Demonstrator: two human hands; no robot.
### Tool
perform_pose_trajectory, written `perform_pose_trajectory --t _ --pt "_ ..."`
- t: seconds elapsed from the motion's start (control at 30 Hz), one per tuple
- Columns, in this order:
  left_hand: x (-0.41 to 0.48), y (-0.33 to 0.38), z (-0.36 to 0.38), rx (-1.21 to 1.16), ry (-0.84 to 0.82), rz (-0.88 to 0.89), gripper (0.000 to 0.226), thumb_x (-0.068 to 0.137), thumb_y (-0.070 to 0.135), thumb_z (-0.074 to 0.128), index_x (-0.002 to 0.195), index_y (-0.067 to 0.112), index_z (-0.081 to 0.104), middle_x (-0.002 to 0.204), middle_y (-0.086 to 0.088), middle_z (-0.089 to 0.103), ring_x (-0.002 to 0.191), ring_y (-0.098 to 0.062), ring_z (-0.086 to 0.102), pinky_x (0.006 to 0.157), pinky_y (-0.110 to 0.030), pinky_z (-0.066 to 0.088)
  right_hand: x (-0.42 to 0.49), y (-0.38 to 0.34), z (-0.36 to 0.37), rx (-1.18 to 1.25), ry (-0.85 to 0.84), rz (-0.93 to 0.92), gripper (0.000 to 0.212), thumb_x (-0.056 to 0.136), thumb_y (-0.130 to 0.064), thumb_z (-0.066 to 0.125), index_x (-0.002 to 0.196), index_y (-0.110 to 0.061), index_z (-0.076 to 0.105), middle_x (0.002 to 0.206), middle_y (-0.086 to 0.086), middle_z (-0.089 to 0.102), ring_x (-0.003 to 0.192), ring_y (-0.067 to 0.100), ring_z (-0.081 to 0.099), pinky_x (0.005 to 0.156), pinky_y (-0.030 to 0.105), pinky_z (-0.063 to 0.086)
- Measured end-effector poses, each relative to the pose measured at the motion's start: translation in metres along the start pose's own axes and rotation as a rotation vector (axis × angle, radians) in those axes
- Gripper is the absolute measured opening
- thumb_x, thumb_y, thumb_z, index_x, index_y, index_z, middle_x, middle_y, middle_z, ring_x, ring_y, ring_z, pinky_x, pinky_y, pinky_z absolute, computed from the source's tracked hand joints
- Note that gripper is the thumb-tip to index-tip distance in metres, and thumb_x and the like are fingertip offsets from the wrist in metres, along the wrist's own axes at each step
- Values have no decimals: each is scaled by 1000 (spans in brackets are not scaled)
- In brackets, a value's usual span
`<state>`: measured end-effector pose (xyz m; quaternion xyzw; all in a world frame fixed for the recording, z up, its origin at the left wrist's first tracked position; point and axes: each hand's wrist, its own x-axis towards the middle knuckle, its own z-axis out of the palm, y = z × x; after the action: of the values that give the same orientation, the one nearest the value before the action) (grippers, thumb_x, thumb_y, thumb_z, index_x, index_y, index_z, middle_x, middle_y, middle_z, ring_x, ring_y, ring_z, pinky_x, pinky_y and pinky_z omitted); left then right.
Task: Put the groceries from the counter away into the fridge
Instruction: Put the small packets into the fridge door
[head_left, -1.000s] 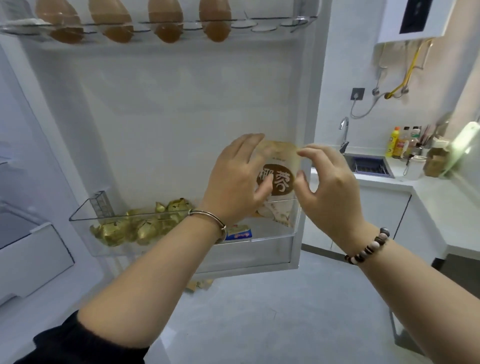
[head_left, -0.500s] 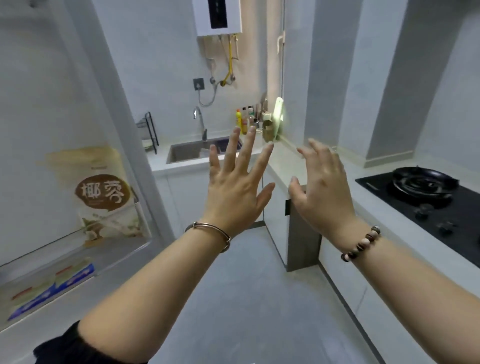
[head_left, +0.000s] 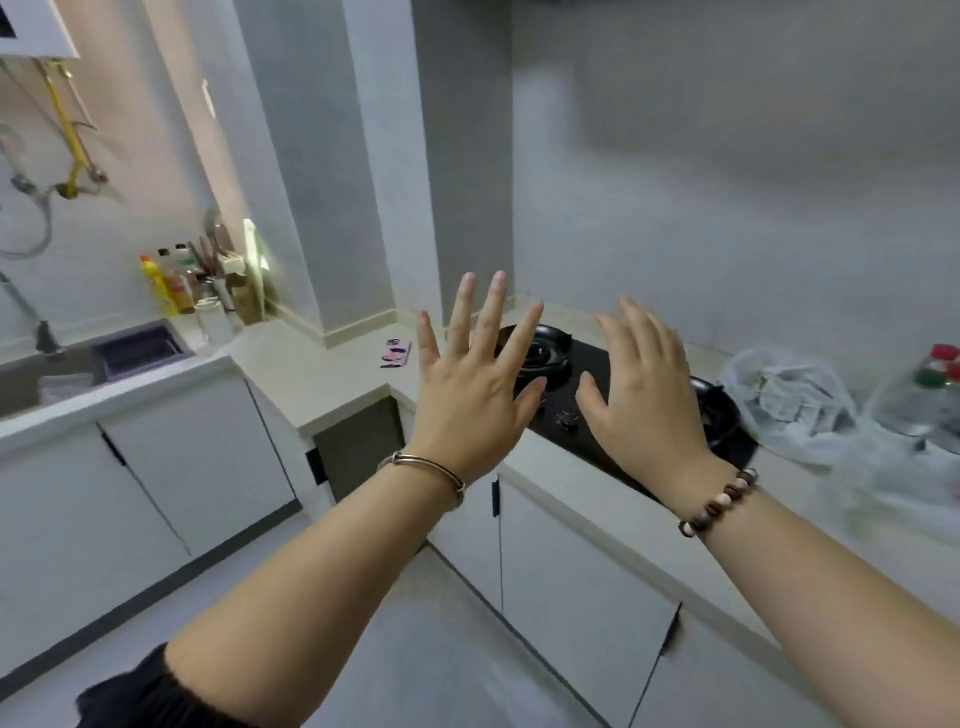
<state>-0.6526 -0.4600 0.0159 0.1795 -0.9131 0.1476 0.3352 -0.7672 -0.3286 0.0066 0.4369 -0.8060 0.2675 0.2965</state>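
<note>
Where the table (head_left: 332, 374) turns its corner, the left hand (head_left: 467, 395) and right hand (head_left: 649, 405) hover side by side before the black hob (head_left: 576, 434), fingers spread and released, grasping nothing. Right of the hob, a plastic bag (head_left: 789, 405) of groceries sits on the table, with red-capped bottles (head_left: 930, 395) just beside it. Open floor (head_left: 415, 649) runs along the table's front edge.

Crumpled clear plastic bag (head_left: 789, 410) lies on the counter (head_left: 332, 374), right end. Just beside it, at the frame edge: clear bottles (head_left: 914, 400), red and green caps, blurred.
</note>
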Motion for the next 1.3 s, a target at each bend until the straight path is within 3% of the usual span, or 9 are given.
perform_pose_trajectory --t 0.3,0.63,0.87,1.07,1.3 --pt "87 130 94 -188 -73 186 66 90 54 29 148 26 17 158 -9 11 145 -34 4 107 -65 11 -8 153 -4 -143 -3 238 50 84 -15 59 130 -2 46 143 19 39 136 34 31 112 49 26" --pt "161 203 206 -391 -141 356 66 88 51 30 148 24 21 157 -10 13 144 -35 9 106 -65 16 -12 274 36 -276 -82 477 56 78 -10 64 131 -2 47 142 19 41 132 35 33 111 45 25" --pt "220 251 290 -498 -247 511 66 88 49 30 146 20 27 154 -15 24 140 -38 25 104 -62 28 13 341 73 -336 -136 659 58 78 -9 63 133 -1 46 143 19 39 132 35 35 109 44 29" --pt "239 290 350 -570 -457 578 72 84 49 17 147 16 27 154 -15 23 141 -36 21 106 -58 25 4 385 98 -294 -224 778 59 82 -7 59 137 -3 40 146 14 36 135 28 32 110 34 26" --pt "238 318 421 -587 -664 579 63 90 34 46 146 14 25 153 -12 22 141 -32 17 112 -45 23 -4 438 127 -219 -404 918 57 87 -12 51 141 -6 32 149 8 29 138 22 27 108 30 29"
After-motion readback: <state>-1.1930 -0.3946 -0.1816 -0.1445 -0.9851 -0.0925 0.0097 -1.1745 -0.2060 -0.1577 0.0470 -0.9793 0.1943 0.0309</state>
